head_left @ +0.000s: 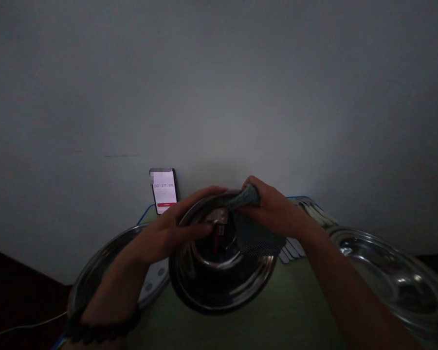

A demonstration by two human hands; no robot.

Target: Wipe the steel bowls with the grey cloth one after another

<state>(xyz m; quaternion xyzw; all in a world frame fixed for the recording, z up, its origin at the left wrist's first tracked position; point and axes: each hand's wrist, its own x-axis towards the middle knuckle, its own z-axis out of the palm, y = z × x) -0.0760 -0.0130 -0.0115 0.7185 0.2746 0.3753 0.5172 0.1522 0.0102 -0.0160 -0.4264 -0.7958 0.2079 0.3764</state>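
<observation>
The left hand (168, 236) gripped the steel bowl (222, 287), tilted above the table (295, 311), while the right hand (273, 211) clutched a grey cloth (257, 238) at its far rim. Wiping seemed underway; the bowl needed a steady hold.

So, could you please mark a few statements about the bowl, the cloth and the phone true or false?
1. The left hand grips the steel bowl. True.
2. The right hand holds a yellow sponge. False: it holds a grey cloth against the bowl.
3. The phone lies flat with a dark screen. False: it leans on the wall, screen lit.
4. Another steel basin sits right of the bowl. True.
</observation>
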